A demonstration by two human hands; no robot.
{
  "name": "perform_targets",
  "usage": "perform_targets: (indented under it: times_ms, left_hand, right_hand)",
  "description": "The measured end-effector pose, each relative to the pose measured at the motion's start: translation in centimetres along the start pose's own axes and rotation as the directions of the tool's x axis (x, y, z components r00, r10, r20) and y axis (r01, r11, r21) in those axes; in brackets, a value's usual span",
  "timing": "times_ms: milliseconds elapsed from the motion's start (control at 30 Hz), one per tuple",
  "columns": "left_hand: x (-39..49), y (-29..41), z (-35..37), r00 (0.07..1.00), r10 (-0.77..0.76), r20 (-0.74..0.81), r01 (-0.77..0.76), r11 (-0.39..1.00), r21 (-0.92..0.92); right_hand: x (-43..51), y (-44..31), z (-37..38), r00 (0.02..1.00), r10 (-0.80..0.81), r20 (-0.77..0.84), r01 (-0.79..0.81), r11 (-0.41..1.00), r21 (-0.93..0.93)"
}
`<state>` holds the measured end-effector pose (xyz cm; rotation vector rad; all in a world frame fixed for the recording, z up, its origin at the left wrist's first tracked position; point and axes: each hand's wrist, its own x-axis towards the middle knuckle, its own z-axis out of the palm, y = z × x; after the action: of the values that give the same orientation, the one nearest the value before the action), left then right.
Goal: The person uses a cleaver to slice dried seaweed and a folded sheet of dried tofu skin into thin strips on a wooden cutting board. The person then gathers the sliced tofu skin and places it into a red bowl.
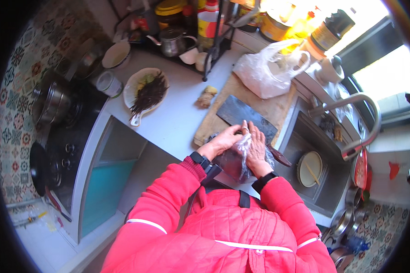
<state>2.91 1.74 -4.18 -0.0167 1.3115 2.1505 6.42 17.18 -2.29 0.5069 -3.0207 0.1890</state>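
Note:
A clear plastic bag [237,163] with dark reddish contents is between my two hands, at the near edge of the cutting board [212,117]. With bent fingers, my left hand [222,140] grips the bag's upper part. My right hand [257,148] holds the gathered film from the other side, its fingers nearly straight and its thumb hidden. Just beyond my fingertips, a cleaver [244,114] lies flat on the board. Its dark wooden handle [279,156] points toward the sink, beside my right hand. What exactly the bag contains is hard to make out.
A white plastic bag [264,73] rests on the board's far end. Ginger [206,97] and a handled dish of dark strips [147,90] are on the counter [172,117]. Right is the sink [297,136] with a bowl and chopsticks; left, a gas stove [77,136] with a pot.

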Motion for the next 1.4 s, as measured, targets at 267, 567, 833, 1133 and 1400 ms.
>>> perform_targets:
  times_ms: [267,567,833,1133,1400]
  left_hand:
    - [1.0,-0.8,1.0,0.951,0.069,-0.3,0.023,0.956,0.292]
    - [-6.1,9.1,-4.8,0.775,0.497,-0.39,0.308,0.242,0.92]
    - [-8.4,16.0,5.0,0.732,0.606,0.313,-0.556,0.265,0.787]
    - [-3.7,11.0,3.9,0.816,0.434,0.382,-0.397,-0.061,0.916]
    - [-6.5,10.6,2.3,0.963,0.26,0.069,-0.265,0.962,0.062]
  right_hand:
    - [-0.3,-0.3,-0.7,0.997,-0.025,-0.078,0.02,0.998,-0.057]
    - [-9.6,4.5,-9.2,0.945,-0.148,-0.291,0.221,0.946,0.237]
    - [-4.4,2.0,-13.5,0.915,0.055,0.401,-0.356,-0.363,0.861]
    - [-1.5,0.3,-9.3,0.983,-0.06,0.171,-0.15,0.255,0.955]
    - [-1.0,1.8,-10.3,0.867,-0.039,0.497,-0.494,-0.208,0.844]
